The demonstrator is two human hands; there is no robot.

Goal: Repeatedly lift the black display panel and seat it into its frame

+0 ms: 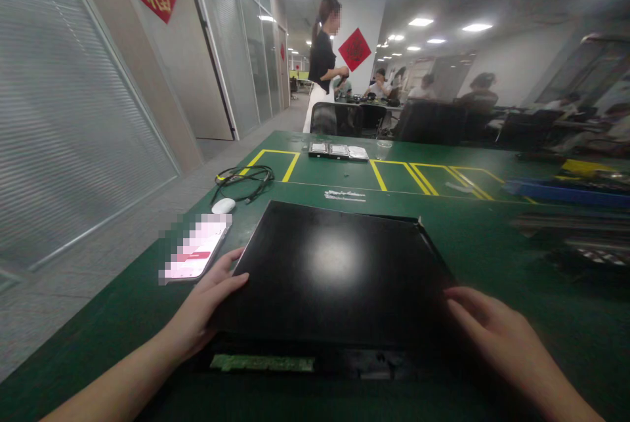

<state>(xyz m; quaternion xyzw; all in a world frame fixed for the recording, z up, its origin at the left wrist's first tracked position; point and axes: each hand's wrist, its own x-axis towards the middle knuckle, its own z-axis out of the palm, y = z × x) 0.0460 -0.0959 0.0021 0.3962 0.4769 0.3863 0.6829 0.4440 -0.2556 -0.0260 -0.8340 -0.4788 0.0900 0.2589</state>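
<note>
Item: large flat black glossy rectangular panel (335,271), apparently the metal lid of a low chassis, lying on the green work mat (492,251) directly between the two hands and slightly askew, its far right corner standing a little proud. Left hand (209,307): fingers loosely spread, thumb and fingertips laid on the panel's near left edge, palm on the outer side; a steadying touch more than a pinch. Right hand (492,327): fingers extended and close together, resting flat at the panel's near right corner. Beneath the near edge, between the wrists, a strip of green circuit board (263,363) shows under the lid, so the lid sits short of fully closed. Handling note, as a judgement: the panel is wide and slick, so even pressure from both sides and a level, straight slide would keep it from skewing or scraping the board below; fingertips are best kept off the exposed strip. Just beyond the left hand: a smartphone with a lit screen (197,253). Further out on the left: a white computer mouse (223,206) and a coiled black cable (243,180). Well beyond both hands: a row of small silver drives (338,151), yellow tape outlines (423,178). A person in a black top (322,64) stands far off.
</note>
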